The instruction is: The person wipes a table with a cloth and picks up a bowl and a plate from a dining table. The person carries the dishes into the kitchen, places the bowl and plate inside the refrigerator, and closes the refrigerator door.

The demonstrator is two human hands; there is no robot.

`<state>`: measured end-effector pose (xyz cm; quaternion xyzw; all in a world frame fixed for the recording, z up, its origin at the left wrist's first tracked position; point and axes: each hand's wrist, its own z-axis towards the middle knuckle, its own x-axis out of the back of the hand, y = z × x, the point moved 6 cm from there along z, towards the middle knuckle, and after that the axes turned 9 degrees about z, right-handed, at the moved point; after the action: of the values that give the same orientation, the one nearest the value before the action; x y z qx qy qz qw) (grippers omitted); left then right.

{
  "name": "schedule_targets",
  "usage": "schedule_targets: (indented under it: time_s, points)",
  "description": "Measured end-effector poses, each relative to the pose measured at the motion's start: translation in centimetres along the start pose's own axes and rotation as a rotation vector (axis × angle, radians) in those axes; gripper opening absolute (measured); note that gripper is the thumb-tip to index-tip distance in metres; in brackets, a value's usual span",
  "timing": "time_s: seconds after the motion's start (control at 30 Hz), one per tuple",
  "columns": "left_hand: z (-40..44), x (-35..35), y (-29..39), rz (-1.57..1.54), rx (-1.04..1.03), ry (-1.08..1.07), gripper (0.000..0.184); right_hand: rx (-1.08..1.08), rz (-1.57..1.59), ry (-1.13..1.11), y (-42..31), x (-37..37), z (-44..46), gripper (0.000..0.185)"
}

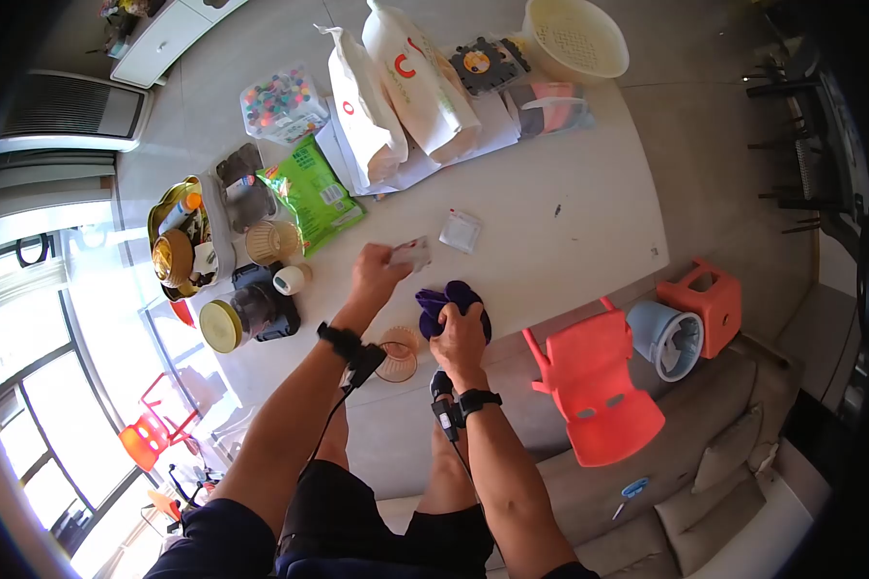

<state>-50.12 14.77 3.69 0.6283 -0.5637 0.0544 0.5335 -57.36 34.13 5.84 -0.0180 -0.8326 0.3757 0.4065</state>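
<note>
My left hand (pixel 377 273) is closed on the edge of a small transparent packet (pixel 413 253), held above the white table. A second flat, whitish packet (pixel 461 232) lies on the table just beyond it. My right hand (pixel 461 338) grips a dark purple bundle of soft fabric (pixel 435 300) near the table's front edge. How the bundle is folded cannot be made out, as my fingers cover part of it. Between my forearms, an amber ribbed cup (pixel 397 355) stands at the table edge.
On the white table (pixel 589 212) stand two paper bags (pixel 420 82), a green snack bag (pixel 314 195), a tub of coloured beads (pixel 282 104), a lidded jar (pixel 224 326) and a cream basket (pixel 577 39). A red chair (pixel 599 381) and blue bin (pixel 664 340) stand at right.
</note>
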Motion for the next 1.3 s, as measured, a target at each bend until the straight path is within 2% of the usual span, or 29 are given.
schedule_targets:
  time_s: [0.1,0.2,0.3,0.37,0.4,0.43,0.5,0.6,0.67,0.7,0.77,0.8,0.83,0.87,0.9,0.93,1.0,1.03,1.1,1.17,1.2,1.23,1.27,1.3]
  points:
    - [2.7,-3.1,5.6,0.044,-0.204,0.126,0.029,0.025,0.004,-0.002,0.1,-0.1,0.1,0.029]
    - [3.6,-6.2,9.5,0.414,-0.217,0.134,0.023,-0.007,-0.012,-0.036,-0.2,-0.1,0.2,0.030]
    - [3.9,-7.5,10.8,0.344,-0.198,0.169,0.028,0.006,-0.013,-0.023,-0.1,-0.7,0.4,0.032]
    - [3.7,-8.4,10.8,0.258,-0.179,0.056,0.021,0.006,-0.001,-0.014,0.3,-0.7,0.4,0.034]
    - [3.3,-8.4,11.1,0.246,-0.196,0.054,0.019,0.071,-0.013,0.034,0.0,-0.3,0.3,0.036]
    - [2.8,-8.0,11.3,0.244,-0.213,0.052,0.018,0.136,-0.015,0.080,-0.3,-0.1,0.2,0.037]
    - [1.3,-6.0,11.2,0.089,-0.215,0.101,0.014,0.136,0.068,0.019,1.4,-1.4,0.5,0.038]
    - [-2.4,2.2,11.5,-0.006,-0.203,0.127,0.015,0.021,-0.014,-0.013,-0.3,-0.8,0.9,0.030]
    - [-4.6,8.0,9.0,-0.053,-0.190,0.176,0.024,-0.026,-0.049,-0.016,-0.1,-1.0,1.0,0.028]
    - [-5.5,11.0,6.9,-0.028,-0.117,0.203,0.028,-0.041,-0.040,-0.005,-0.3,-0.8,1.0,0.028]
    - [-7.1,19.2,3.3,-0.100,-0.050,0.355,0.027,-0.032,-0.048,-0.006,-0.2,-1.5,1.1,0.028]
    - [-7.4,22.6,0.9,0.017,-0.028,0.460,0.029,-0.010,-0.069,0.017,-0.1,-1.5,1.0,0.027]
    - [-6.3,24.0,-6.0,-0.298,-0.024,0.546,0.033,0.009,-0.095,0.042,0.1,-1.3,1.2,0.026]
    - [-6.6,28.4,-6.2,0.025,-0.016,0.647,0.035,0.025,-0.113,0.056,0.0,-1.4,1.2,0.026]
    - [-6.5,31.0,-8.4,0.041,0.119,0.659,0.036,-0.022,-0.128,0.031,-0.1,-1.4,1.2,0.027]
    - [-5.5,32.5,-12.6,0.120,0.136,0.689,0.038,-0.028,-0.143,0.029,-0.1,-1.4,1.3,0.028]
    - [-4.3,34.9,-15.3,0.238,0.168,0.688,0.048,-0.059,-0.128,0.008,0.5,-1.7,1.4,0.028]
    - [-3.4,35.3,-17.8,0.197,0.247,0.608,0.052,-0.039,-0.123,0.010,0.5,-1.7,1.4,0.028]
    - [-2.0,35.4,-21.1,0.159,0.251,0.534,0.058,-0.018,-0.124,-0.004,0.4,-1.6,1.5,0.027]
    - [-3.0,36.0,-20.3,0.624,0.125,0.699,0.064,0.016,-0.076,0.005,0.9,-1.7,1.4,0.026]
    - [-3.0,36.2,-23.8,0.410,0.140,0.695,0.064,0.386,-0.056,0.066,4.4,-3.7,2.2,0.025]
    - [-4.5,36.5,-22.1,0.201,0.265,0.647,0.060,0.311,-0.034,0.008,2.1,-2.8,1.9,0.025]
    - [-5.0,36.2,-26.6,0.244,0.042,0.808,0.056,0.133,-0.046,-0.044,1.4,-1.9,1.4,0.025]
    - [-5.7,36.1,-31.3,-0.077,-0.130,0.939,0.051,0.162,-0.076,0.022,2.0,-2.0,1.1,0.028]
